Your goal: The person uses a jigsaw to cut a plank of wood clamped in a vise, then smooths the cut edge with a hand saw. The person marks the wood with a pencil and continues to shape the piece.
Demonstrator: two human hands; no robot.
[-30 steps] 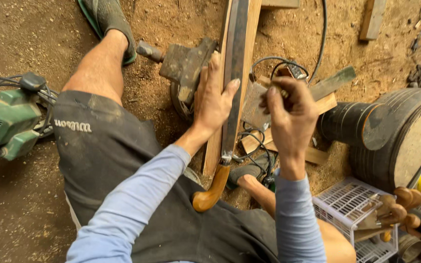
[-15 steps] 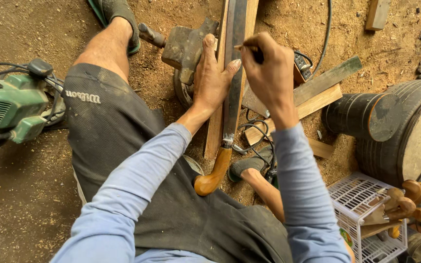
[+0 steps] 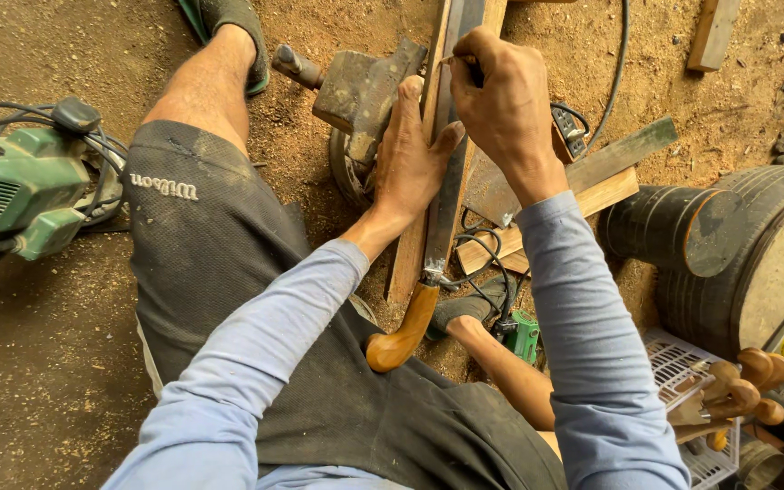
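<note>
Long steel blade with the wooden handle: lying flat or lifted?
Flat: the long steel blade lies along a wooden plank, left hand pressing it down.

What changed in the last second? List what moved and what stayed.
The right hand moved from right of the blade forward and across onto it, pinching a thin pencil-like stick against the metal. The left hand stayed pressed flat on the blade and the wooden board; the wooden handle stayed pointing toward the lap.
</note>
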